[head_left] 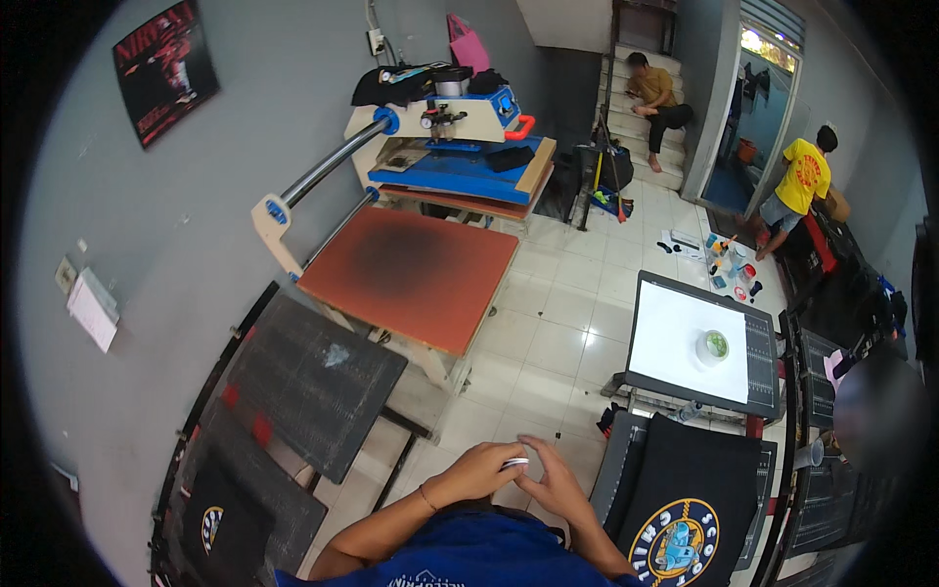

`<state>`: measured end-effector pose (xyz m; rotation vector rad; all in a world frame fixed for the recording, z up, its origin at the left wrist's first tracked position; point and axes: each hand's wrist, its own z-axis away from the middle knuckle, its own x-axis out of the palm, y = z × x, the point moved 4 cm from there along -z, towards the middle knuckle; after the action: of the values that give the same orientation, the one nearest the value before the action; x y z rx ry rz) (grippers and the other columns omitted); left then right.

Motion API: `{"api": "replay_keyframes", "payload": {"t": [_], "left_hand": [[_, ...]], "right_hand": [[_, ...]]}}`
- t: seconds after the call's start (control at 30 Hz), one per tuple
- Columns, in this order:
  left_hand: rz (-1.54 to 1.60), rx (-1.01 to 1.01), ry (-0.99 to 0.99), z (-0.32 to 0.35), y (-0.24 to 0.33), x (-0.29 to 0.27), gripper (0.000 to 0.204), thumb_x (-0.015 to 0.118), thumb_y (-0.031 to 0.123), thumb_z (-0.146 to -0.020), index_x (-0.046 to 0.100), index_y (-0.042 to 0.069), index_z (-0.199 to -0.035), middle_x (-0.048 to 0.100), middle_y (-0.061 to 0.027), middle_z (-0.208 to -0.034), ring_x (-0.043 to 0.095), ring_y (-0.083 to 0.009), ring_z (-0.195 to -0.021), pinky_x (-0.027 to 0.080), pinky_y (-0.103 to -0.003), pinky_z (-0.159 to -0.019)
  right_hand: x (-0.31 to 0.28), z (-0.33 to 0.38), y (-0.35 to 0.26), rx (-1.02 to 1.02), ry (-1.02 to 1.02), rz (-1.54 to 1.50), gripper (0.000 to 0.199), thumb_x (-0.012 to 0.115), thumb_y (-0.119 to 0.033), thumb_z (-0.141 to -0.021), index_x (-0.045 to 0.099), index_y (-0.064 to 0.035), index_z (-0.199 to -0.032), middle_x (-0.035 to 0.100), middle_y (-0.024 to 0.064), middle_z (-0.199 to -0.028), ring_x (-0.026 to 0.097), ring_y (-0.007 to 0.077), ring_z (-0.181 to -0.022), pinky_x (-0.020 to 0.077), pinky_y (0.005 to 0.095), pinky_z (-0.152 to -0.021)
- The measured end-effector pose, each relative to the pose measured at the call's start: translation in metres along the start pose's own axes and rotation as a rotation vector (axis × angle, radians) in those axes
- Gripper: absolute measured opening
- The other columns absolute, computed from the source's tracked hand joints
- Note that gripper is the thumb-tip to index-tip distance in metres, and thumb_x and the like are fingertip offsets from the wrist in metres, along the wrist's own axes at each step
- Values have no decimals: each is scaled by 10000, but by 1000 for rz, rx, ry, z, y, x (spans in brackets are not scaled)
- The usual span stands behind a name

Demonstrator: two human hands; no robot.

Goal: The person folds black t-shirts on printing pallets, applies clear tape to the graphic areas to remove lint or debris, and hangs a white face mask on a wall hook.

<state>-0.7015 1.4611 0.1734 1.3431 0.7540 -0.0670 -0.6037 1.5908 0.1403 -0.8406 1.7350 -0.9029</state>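
Between both fingertips (528, 472), white ring (515, 463)

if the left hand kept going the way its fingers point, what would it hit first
The left hand points right, at the right hand, which it already meets over a small white thing. Beyond lies the black shirt, lower down, though depth is unclear.

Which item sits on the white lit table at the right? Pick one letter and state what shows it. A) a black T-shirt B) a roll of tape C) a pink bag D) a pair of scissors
B: a small roll of tape with a greenish centre lies alone on the white lit table; the black T-shirt with a round print lies on a separate platen below it.
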Motion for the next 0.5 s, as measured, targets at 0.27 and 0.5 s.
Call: {"api": "replay_keyframes", "payload": {"t": [0.27, 0.5], "left_hand": [[10, 59, 40, -152, -54, -88, 216, 700, 175, -936, 678, 27, -1092, 687, -147, -1000, 663, -301, -955, 515, -386, -847], [144, 83, 114, -355, -91, -197, 235, 662, 132, -967, 657, 24, -1175, 677, -140, -1130, 652, -265, -1052, 524, -356, -857]], "right_hand": [[-48, -160, 78, 278, -145, -104, 192, 642, -178, -972, 657, -34, -1098, 709, 174, -858, 701, 322, -765, 528, 392, -686], [-172, -323, 163, 442, -39, 137, 198, 648, -154, -945, 666, -22, -1092, 707, 209, -844, 707, 334, -741, 534, 395, -682]]}}
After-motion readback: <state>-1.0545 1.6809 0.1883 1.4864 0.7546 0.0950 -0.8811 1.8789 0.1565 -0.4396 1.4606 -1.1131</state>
